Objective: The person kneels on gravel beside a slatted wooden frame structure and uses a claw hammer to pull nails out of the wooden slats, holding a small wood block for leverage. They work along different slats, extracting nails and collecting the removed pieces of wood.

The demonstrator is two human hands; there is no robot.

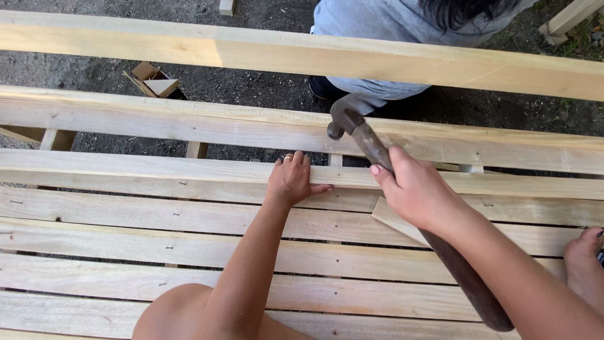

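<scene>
Right hand fingers clenched round hammer handle, frame centre-right; metal head raised over slat gap. Left hand flat, released, fingertips pressing wooden slat at centre. Short loose board under right wrist. Another person's legs upper centre.

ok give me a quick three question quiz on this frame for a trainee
1. True or false: the right hand holds a hammer.
2. Where does the left hand rest? A) on a slat B) on the gravel C) on the cardboard box
3. Fill in: beyond the slats, a second person in a grey top crouches behind the far ____.

Key: 1 true; 2 A; 3 beam
</scene>
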